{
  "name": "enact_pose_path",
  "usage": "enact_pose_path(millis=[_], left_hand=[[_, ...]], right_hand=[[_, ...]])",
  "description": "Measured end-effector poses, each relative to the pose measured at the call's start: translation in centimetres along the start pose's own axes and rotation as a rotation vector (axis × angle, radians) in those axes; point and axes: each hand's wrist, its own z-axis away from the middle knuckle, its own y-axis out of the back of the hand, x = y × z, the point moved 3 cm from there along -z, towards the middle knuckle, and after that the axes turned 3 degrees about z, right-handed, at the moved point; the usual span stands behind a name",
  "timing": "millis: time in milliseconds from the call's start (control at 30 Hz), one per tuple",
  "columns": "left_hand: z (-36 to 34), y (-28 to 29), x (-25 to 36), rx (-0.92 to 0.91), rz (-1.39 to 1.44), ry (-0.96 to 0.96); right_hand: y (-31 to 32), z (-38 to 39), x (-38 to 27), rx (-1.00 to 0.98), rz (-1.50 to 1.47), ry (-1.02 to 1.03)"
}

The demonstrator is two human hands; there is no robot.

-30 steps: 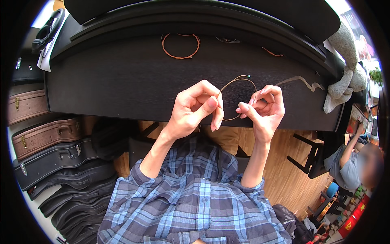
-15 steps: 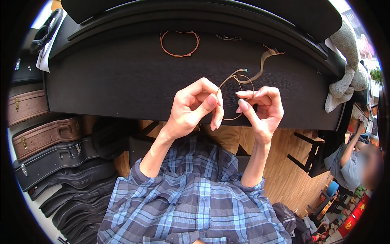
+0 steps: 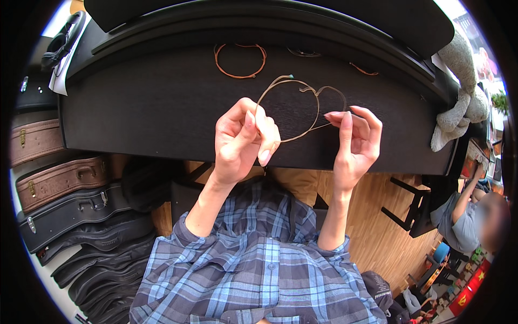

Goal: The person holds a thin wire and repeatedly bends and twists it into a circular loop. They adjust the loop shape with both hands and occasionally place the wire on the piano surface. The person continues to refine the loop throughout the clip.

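Observation:
My left hand (image 3: 242,139) and my right hand (image 3: 353,141) hold a thin bronze-coloured wire string (image 3: 294,110) coiled into a loop above the black closed lid of a piano (image 3: 162,102). The left fingers pinch the loop's near side. My right fingertips pinch its right end, where a second smaller loop curls. A small ball end shows at the top of the coil.
A coiled orange string (image 3: 240,60) and two more thin strings (image 3: 362,69) lie farther back on the lid. A grey plush toy (image 3: 458,102) sits at the right end. Instrument cases (image 3: 59,183) stack on the left. A seated person (image 3: 469,216) is at the right.
The string's loose tail has been drawn in and the coil has widened into a larger loop. Both hands have stayed in nearly the same place.

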Motion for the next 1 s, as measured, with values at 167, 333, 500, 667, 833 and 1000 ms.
enact_pose_path(millis=[167, 333, 500, 667, 833, 1000], left_hand=[[0.1, -0.1, 0.2, 0.034, -0.035, -0.008], [0.0, -0.1, 0.3, 0.067, -0.036, -0.004], [-0.2, 0.0, -0.2, 0.082, -0.113, 0.095], [-0.6, -0.4, -0.2, 0.068, -0.172, 0.142], [-0.2, -1.9, -1.3, 0.006, -0.404, 0.370], [-0.5, -2.2, -0.9, -0.017, -0.401, 0.354]], right_hand=[[0.7, 0.2, -0.1, 0.109, 0.018, 0.047], [1.0, 0.3, 0.3, 0.128, -0.033, 0.052], [1.7, 0.6, 0.8, 0.164, -0.227, 0.060], [2.0, 0.4, 0.4, 0.124, -0.284, 0.279], [1.4, 1.1, 0.0, 0.314, -0.075, 0.231], [1.4, 0.5, 0.1, 0.194, -0.131, 0.189]])
